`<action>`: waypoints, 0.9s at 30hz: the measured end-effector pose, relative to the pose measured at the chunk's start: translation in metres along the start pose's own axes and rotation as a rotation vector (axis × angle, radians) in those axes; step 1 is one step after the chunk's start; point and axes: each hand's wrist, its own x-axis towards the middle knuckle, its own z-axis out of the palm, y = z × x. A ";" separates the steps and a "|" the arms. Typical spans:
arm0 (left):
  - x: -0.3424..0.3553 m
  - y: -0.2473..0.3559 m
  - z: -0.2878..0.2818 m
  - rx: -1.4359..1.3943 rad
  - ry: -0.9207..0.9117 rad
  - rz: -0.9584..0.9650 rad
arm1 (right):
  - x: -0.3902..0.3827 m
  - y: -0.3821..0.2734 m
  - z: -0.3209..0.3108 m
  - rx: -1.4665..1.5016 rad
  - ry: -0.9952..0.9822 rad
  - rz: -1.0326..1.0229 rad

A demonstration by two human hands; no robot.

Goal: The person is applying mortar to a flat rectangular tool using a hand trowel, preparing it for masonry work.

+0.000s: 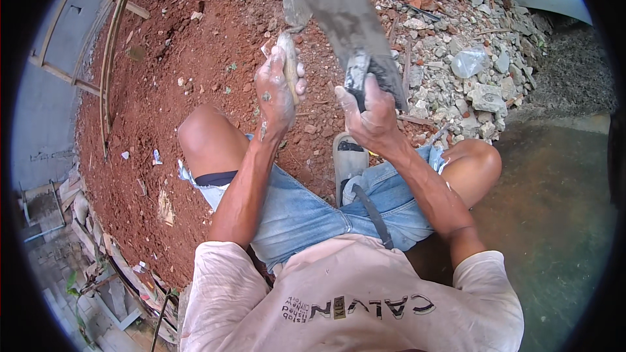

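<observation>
My left hand, smeared with pale mortar, is closed around the wooden handle of a pointing trowel. Its grey-coated blade points away from me, close against the left edge of a long rectangular plastering float. My right hand grips the float by its dark, mortar-spattered handle. Wet grey mortar covers much of the float's face. Both tools are held up in front of my knees, over the ground. Whether the trowel touches the float I cannot tell.
Red soil spreads ahead and to the left, with broken rubble at the right. Murky water lies beside my right knee. Thin poles and a wooden frame stand at the left. A clear plastic bag rests on the rubble.
</observation>
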 end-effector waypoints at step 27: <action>0.008 -0.004 -0.014 -0.536 -0.216 -0.241 | 0.006 0.016 0.000 -0.207 -0.080 -0.092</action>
